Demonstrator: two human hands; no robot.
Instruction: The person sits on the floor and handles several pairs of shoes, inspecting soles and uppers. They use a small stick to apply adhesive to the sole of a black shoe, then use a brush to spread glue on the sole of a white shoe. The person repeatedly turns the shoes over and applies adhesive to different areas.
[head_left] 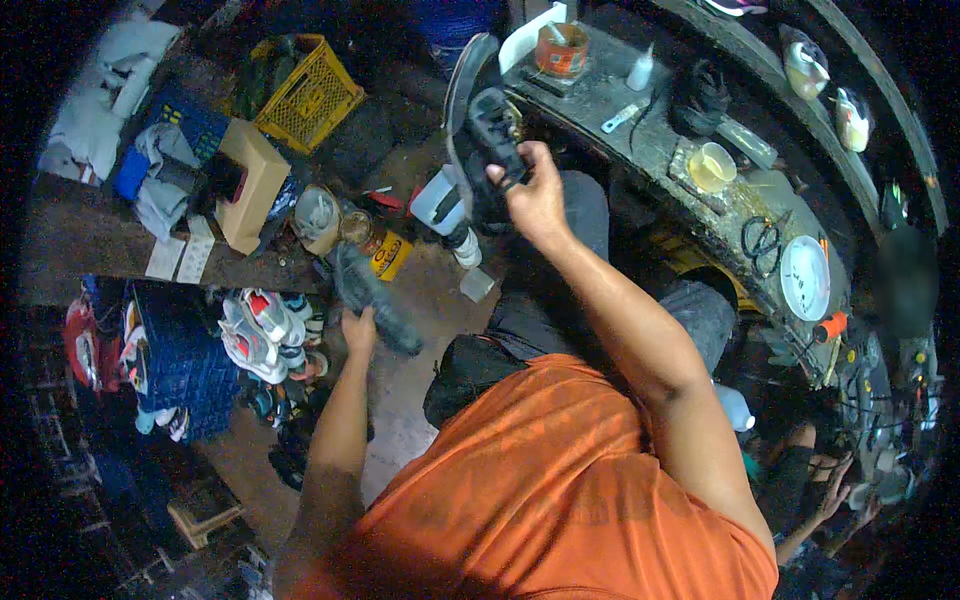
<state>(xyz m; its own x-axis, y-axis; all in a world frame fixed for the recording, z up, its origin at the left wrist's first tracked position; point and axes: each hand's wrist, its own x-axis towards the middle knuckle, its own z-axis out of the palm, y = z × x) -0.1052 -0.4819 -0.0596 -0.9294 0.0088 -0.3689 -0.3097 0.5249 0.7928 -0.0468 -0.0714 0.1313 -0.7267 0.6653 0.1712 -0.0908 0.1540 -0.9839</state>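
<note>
Right hand (538, 195): thumb and fingers pinched on a black shoe (490, 120), raised beside the bench's (600, 88) left end.
Left hand (358, 330): closed around a blurred dark shoe (374, 298) above the floor (405, 400); single fingers cannot be told.
Bench: orange tin (562, 52) near the left end, white bowl (806, 278) by the near edge.

so the right arm (700, 450) is bent at the elbow (682, 395), forearm (610, 285) angled up and inward; right hand (537, 198) is pinching, thumb and fingers closed in; left arm (338, 430) reaches forward pretty much straight, left hand (358, 330) gripping too, fingers mostly hidden
</note>
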